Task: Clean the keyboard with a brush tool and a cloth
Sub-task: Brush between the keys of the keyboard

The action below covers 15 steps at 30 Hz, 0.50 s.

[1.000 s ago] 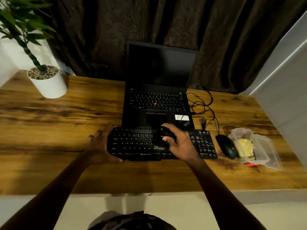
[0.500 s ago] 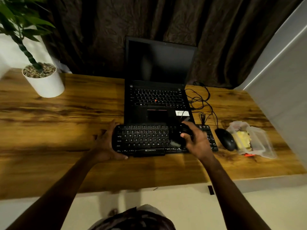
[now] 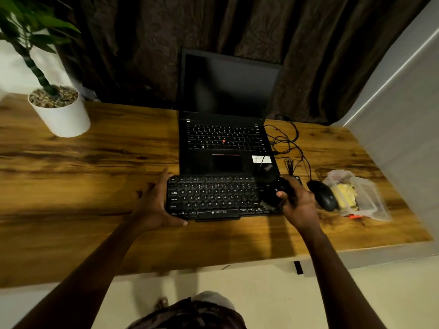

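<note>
A black external keyboard (image 3: 213,198) lies on the wooden desk (image 3: 83,174) just in front of a laptop. My left hand (image 3: 154,205) grips the keyboard's left end, thumb along its front edge. My right hand (image 3: 297,203) is closed on a small black brush tool (image 3: 275,193) held over the keyboard's right part, its lower end touching the keys. The keyboard's right end is hidden under that hand. A yellow cloth (image 3: 344,193) sits inside a clear plastic box at the right.
An open black laptop (image 3: 225,143) stands behind the keyboard. A black mouse (image 3: 323,194) and tangled cables (image 3: 287,148) lie to the right, beside the clear box (image 3: 370,198). A white potted plant (image 3: 59,110) stands at the back left. A grey wall (image 3: 403,127) borders the right.
My right hand with the brush has swept rightward along the keyboard, from its middle to its right part. The left hand keeps its hold on the left end.
</note>
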### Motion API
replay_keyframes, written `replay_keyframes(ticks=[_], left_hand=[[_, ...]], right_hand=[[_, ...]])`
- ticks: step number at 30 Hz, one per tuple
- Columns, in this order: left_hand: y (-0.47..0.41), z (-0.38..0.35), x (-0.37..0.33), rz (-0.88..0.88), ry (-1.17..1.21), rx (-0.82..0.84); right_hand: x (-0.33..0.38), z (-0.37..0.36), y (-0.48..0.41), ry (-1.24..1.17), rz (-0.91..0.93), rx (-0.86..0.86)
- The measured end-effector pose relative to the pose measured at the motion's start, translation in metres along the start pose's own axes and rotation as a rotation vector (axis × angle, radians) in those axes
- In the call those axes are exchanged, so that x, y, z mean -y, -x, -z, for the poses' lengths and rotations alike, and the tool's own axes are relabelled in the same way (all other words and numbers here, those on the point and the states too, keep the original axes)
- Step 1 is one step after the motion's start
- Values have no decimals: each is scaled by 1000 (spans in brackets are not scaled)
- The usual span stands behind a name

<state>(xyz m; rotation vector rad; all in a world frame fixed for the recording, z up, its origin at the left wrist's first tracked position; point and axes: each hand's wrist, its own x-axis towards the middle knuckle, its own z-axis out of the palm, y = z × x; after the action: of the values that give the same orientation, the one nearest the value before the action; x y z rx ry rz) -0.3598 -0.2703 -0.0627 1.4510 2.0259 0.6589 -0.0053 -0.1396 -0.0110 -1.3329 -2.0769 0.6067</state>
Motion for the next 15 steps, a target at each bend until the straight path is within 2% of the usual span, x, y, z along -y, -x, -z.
replay_keyframes(ticks=[3, 9, 12, 15], left_hand=[[0, 0, 2, -10, 15, 16], [-3, -2, 5, -3, 7, 32], [-3, -2, 6, 3, 14, 35], [-3, -2, 5, 8, 1, 19]], right_hand=[[-8, 6, -1, 13, 14, -25], [5, -13, 7, -108, 42, 113], [5, -2, 8, -116, 29, 78], [-4, 8, 9, -26, 33, 26]])
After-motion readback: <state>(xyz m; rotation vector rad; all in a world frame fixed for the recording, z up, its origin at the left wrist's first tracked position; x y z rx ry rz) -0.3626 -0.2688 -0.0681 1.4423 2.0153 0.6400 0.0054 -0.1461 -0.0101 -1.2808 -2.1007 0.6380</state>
